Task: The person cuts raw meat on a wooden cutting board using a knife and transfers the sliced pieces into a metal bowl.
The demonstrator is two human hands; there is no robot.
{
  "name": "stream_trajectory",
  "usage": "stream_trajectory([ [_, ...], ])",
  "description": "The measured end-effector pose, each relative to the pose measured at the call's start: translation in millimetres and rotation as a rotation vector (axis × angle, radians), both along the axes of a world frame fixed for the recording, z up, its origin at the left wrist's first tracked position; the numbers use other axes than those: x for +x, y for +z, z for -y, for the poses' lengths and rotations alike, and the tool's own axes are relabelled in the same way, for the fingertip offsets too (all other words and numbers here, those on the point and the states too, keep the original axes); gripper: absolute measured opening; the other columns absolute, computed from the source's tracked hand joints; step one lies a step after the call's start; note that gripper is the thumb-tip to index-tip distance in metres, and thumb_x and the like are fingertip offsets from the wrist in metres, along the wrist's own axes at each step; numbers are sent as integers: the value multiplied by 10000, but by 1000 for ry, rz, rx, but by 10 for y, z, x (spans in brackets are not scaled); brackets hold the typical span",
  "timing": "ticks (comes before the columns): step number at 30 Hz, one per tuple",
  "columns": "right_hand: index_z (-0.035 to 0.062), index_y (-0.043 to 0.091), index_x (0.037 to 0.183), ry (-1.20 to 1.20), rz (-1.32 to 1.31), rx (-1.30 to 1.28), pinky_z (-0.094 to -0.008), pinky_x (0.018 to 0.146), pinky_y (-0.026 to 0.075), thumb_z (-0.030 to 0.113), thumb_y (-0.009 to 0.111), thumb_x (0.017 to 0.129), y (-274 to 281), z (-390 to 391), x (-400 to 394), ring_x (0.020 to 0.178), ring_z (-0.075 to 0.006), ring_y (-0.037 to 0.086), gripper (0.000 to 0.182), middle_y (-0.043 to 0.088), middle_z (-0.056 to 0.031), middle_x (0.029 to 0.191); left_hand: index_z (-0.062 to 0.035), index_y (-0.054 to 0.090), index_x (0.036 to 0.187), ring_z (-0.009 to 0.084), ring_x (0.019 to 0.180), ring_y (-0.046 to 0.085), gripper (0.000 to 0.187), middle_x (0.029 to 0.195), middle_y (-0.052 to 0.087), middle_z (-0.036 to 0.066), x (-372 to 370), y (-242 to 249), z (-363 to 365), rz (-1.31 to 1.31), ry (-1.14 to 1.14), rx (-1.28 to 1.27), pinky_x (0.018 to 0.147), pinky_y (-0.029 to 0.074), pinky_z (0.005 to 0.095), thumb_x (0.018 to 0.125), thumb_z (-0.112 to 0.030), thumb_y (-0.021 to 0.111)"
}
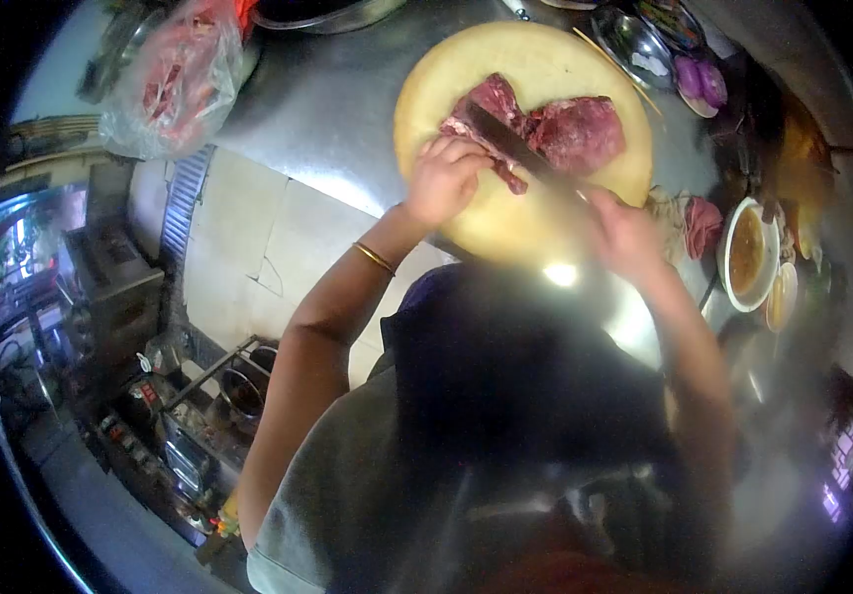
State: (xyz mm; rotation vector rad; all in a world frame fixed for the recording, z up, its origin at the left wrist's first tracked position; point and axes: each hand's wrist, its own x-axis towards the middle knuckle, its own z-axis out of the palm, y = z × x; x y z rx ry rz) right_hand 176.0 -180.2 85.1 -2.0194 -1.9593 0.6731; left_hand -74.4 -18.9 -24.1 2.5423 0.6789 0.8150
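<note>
A round yellowish cutting board (446, 74) lies on the steel counter with raw red meat on it. My right hand (626, 233), a little blurred, is closed round the handle of a kitchen knife (507, 139). The dark blade points up and left and lies across the left piece of meat (493, 94). My left hand (449, 178) has its fingers curled on the near left edge of that piece, close to the blade. Right of the blade rests a wider, flat piece of meat (580, 134), touched by neither hand.
A clear plastic bag (174, 89) with red meat sits at the upper left. To the right are a metal bowl (634, 49), a purple item (701, 83), cloths (702, 226) and a white bowl of brown liquid (748, 253). A thin wooden stick (634, 84) lies by the board.
</note>
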Motion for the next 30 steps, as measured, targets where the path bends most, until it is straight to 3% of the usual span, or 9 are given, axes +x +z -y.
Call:
stream_trajectory([
  [2,92,490,1257,-4,-60,49,-472,733,531,172,606,888,-204,-122,-47,838,-387,663,394,666,-174,965,-185,734,1031,232,1101,573,296,1098,657,-7,13,25,-123,-36,74,73,953,429,393,751,-100,686],
  [5,90,475,1246,-8,-112,-27,-481,721,529,170,604,891,-283,-219,-38,819,-396,662,386,665,-186,945,-156,705,1099,257,1136,564,317,1123,646,23,-80,-67,-281,-112,-5,52,981,428,416,782,-153,689],
  [17,48,465,1148,71,-112,-144,-509,675,515,199,602,910,-239,-313,-68,764,-429,646,313,645,-221,830,-160,727,1022,250,1069,572,243,1051,645,7,-48,-16,-272,-120,7,54,928,452,394,780,-167,723],
  [24,12,464,1079,55,-78,-200,-533,659,511,218,599,917,-236,-805,-319,743,-453,644,294,643,-254,770,-150,724,1003,267,1046,572,231,1010,630,29,-26,-10,-316,-126,18,59,921,459,410,773,-176,730],
  [30,20,457,1080,65,-92,-207,-536,627,514,220,596,921,-342,-548,-200,719,-440,653,291,650,-235,747,-164,729,978,264,1036,570,207,1013,625,29,-41,-50,-318,-119,39,71,903,453,404,772,-180,724],
])
